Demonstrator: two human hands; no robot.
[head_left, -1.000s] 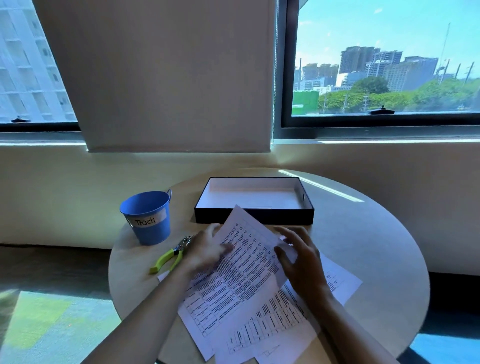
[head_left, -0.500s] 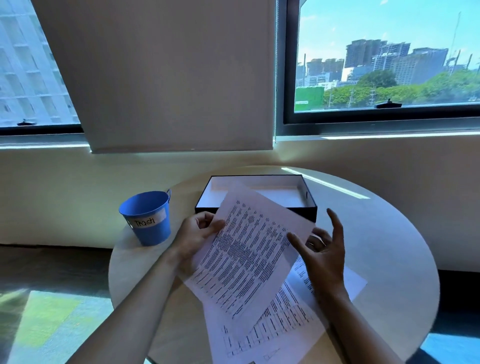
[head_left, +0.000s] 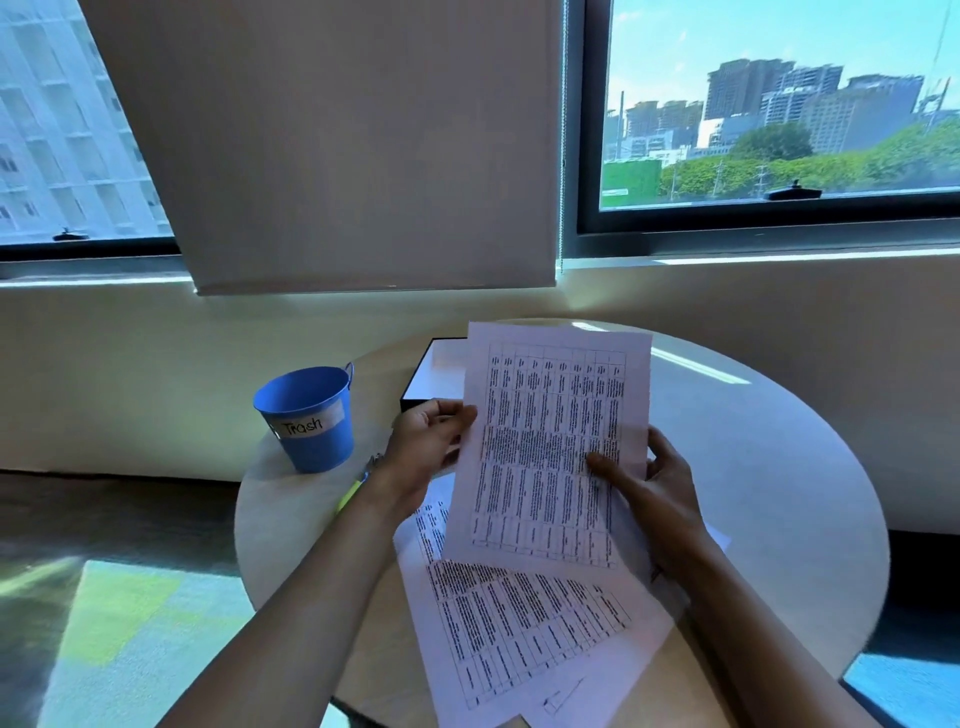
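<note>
Nearest: loose white printed paper sheets lie fanned and overlapping on the round pale worktop, just below the hands.

Above them, one white paper sheet printed with a dense table is held clear of the worktop, tilted up toward the camera. Its long axis runs near to far. The left hand pinches its left edge about mid-height. The right hand grips the right edge slightly lower, with the thumb on the printed face and the fingers curled behind.

Left of the left wrist, a small yellow-green-handled metal tool lies on the worktop, and farther left stands a blue metal bucket labelled "Trash".

Farthest, a shallow black rectangular box with a white inside sits directly behind the held sheet and is mostly hidden by it.

Judgement: if the sheet is to go into the box, the path is straight ahead, away from the person. Both hands are about equally placed, with the left nearer the box's visible corner
</note>
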